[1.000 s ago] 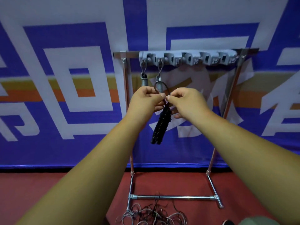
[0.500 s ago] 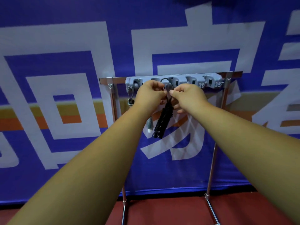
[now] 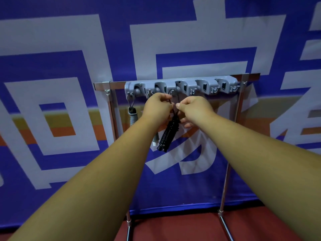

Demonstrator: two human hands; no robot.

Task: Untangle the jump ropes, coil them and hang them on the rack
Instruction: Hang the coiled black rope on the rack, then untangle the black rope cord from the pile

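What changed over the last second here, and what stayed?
The left hand and right hand lifted the black rope coil from below the hooks up to the grey hook strip, its loop now at the third hook; both still pinch it. Two grey rope coils stayed hanging on the first two hooks.

**Rack and floor: load status**

Chrome rack point(image 3: 227, 171) stands upright on the red floor point(image 3: 173, 228), both legs down, in front of a blue printed banner. A grey plastic hook strip point(image 3: 202, 91) with five holders runs along the top bar. First hook from the left carries a grey coiled jump rope point(image 3: 132, 117), hanging straight. Second hook carries a second grey coil point(image 3: 155, 139), only its lower end visible. The black coiled jump rope point(image 3: 169, 134) hangs tilted, top loop at the third hook; seating unclear.
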